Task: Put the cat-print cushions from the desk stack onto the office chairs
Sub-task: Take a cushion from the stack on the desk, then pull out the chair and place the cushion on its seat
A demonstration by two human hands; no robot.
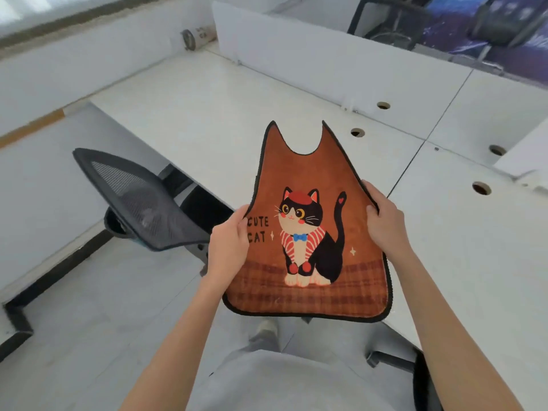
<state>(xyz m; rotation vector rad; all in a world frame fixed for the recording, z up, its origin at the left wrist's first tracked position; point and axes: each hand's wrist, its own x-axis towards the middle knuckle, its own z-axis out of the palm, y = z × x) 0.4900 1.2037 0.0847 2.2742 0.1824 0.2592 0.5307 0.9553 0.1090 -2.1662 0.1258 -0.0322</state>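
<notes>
I hold a brown cat-print cushion (311,179) in the air in front of me, print facing me, its two ear-like points up. It shows a black and white cat and the words "CUTE CAT". My left hand (228,241) grips its left edge and my right hand (385,221) grips its right edge. A black mesh office chair (139,200) stands to the left, pushed up to the white desk (207,114), its seat mostly hidden. No cushion stack shows on the desk.
A white divider panel (311,51) runs along the back of the desk, with cable holes (357,132) next to it. More dark chairs (394,22) stand beyond the divider. Part of another chair (415,369) is at my lower right. Grey floor lies to the left.
</notes>
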